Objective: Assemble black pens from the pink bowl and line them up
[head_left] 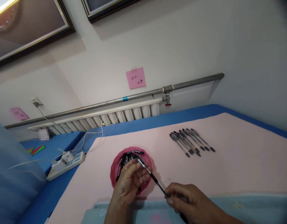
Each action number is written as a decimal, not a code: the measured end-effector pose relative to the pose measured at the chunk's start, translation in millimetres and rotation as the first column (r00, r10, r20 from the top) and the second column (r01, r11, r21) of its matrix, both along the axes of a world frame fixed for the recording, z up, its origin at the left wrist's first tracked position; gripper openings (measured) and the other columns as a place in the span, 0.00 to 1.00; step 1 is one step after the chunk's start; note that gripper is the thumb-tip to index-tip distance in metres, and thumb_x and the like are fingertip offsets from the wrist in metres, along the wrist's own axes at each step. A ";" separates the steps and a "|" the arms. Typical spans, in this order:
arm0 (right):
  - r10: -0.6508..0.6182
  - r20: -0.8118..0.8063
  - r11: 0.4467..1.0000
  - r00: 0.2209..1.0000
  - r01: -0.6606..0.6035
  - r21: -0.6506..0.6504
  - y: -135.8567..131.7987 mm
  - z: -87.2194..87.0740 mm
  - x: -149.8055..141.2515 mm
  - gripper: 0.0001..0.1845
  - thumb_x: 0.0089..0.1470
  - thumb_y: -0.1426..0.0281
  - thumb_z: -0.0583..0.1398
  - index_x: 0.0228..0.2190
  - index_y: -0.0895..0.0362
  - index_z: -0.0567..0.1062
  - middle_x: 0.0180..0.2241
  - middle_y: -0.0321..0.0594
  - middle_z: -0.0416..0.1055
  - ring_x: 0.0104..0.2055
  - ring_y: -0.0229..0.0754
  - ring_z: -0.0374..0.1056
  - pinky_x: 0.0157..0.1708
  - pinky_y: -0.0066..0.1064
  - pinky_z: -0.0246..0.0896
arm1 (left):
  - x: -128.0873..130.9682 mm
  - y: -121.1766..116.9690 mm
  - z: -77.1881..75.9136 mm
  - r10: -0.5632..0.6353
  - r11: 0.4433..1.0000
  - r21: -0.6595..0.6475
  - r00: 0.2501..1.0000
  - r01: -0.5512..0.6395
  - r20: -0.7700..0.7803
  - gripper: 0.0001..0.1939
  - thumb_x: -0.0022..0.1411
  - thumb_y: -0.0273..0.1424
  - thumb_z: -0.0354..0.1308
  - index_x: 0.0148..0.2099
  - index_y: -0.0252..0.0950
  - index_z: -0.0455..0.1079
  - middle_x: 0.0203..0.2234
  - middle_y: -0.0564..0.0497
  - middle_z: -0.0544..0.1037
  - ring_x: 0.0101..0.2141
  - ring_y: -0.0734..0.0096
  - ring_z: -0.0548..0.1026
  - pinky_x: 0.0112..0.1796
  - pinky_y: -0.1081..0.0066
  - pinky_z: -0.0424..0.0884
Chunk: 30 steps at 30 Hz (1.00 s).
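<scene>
My left hand (130, 180) is over a pink bowl (113, 169) with scalloped edges, its thumb and fingers closed around a black pen cap (139, 160). A pen (160, 186) with a dark grip slants down from that cap. Its lower part is gripped by my right hand (187, 200), fingers curled round it. The pen's upper end meets the cap; whether it sits inside cannot be told. Short black pieces (122, 160) that look like pen caps lie in the bowl, partly hidden by my left hand. To the right, several pens (191, 141) lie side by side in a slanted row.
Pink sheeting (239, 161) covers the blue table (204, 109). A light blue cloth (250, 207) lies along the near edge. A power strip (66, 165) with plugs and white cables sits at the left. Behind are a radiator (134, 112) and a pipe (143, 94).
</scene>
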State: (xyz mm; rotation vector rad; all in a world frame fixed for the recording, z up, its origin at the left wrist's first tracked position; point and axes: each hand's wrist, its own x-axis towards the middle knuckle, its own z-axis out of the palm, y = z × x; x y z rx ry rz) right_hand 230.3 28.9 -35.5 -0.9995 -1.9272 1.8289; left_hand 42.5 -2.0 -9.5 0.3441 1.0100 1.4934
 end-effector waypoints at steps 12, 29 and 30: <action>-0.042 -0.001 0.993 0.999 0.041 0.115 0.7 -0.3 0.2 0.05 0.48 0.69 0.54 0.24 0.56 0.68 0.16 0.27 0.58 0.17 0.31 0.52 0.17 0.21 0.47 | 15.3 -0.6 -4.1 -0.101 0.995 0.009 0.982 0.104 -0.160 0.09 0.46 0.27 0.63 0.30 0.33 0.66 0.25 0.48 0.78 0.26 0.73 0.75 0.28 0.73 0.69; -0.119 -0.067 0.965 0.991 0.131 0.229 3.0 -3.0 2.3 0.07 0.52 0.68 0.54 0.24 0.55 0.68 0.17 0.26 0.56 0.18 0.31 0.53 0.21 0.23 0.48 | 26.2 0.8 -23.5 -0.186 0.964 0.100 0.895 0.246 -0.406 0.11 0.48 0.32 0.63 0.35 0.33 0.69 0.26 0.49 0.77 0.26 0.75 0.72 0.29 0.74 0.64; -0.125 -0.065 0.959 0.990 0.137 0.248 3.5 -3.0 2.9 0.07 0.53 0.68 0.54 0.26 0.55 0.69 0.17 0.27 0.58 0.19 0.31 0.54 0.21 0.23 0.49 | 26.1 0.5 -23.9 -0.181 0.967 0.091 0.893 0.238 -0.411 0.12 0.48 0.32 0.63 0.36 0.33 0.69 0.26 0.49 0.76 0.26 0.74 0.72 0.29 0.74 0.64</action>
